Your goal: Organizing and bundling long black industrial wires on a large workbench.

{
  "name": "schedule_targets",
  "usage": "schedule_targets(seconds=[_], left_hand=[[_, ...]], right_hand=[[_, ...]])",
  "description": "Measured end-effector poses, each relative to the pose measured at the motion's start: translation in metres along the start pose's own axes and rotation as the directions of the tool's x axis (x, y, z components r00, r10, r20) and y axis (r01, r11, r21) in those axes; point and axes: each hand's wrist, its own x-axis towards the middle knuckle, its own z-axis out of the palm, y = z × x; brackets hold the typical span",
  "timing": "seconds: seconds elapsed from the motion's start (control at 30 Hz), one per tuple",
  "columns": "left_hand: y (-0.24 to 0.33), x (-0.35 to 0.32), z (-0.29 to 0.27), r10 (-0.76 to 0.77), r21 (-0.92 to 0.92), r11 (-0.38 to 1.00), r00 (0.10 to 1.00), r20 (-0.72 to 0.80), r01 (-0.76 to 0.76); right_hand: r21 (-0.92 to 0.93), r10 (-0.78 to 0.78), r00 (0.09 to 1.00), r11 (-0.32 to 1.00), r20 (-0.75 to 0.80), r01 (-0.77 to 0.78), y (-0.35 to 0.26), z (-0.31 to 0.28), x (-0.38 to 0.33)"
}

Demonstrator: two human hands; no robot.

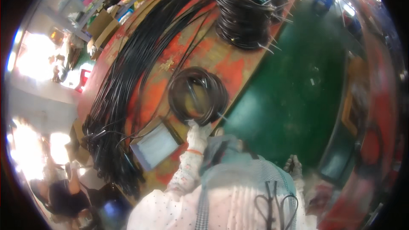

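Left hand: white-gloved left hand [197, 133] reaching forward from a dotted pale sleeve, fingers [194, 124] closed over the near edge of the small coil.
Right hand: gloved right hand [293, 167] down at the side, off the worktop and over the green floor [294, 89]; fingers curled, whether gripping anything cannot be told through the blur.
Held thing: small round coil of black cable [198, 96], lying flat near the worktop's near edge, a pale tie end sticking out at its lower right.
Worktop: long, worn red and orange worktop [221, 57], running away toward the top of the view.
Finished stock: tall stack of black cable coils [247, 10] at the far end, pale tie ends bristling from its sides, well apart from the small coil.
Raw stock: thick bundle of long straight black cables [128, 72] laid along the left side, loose ends spilling off the near corner.
Beside the hand: flat grey rectangular tray [155, 145], just left of the left hand.
Progress, as judged: one coil wound and apparently tied, not yet on the stack; several coils already piled; much straight cable still uncoiled, so the bulk of the work seems to remain.
Bystander: another person's dark-clothed figure [64, 196] at lower left, apart from the worktop.
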Motion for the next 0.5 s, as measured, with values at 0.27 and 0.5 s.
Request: schedule_targets(seconds=[0.27, 0.5], left_hand=[[0.162, 0.005, 0.015, -0.471, 0.104, 0.867, 0.731, 0.494, 0.488], [0.232, 0.187, 0.066, 0.347, 0.028, 0.935, 0.893, -0.287, -0.354]], right_hand=[[-0.452, 0.032, 0.976, 0.889, 0.215, 0.070, -0.064, 0.150, 0.061], [-0.688, -0.193, 0.882, 0.562, 0.431, 0.459, -0.162, 0.257, 0.062]])
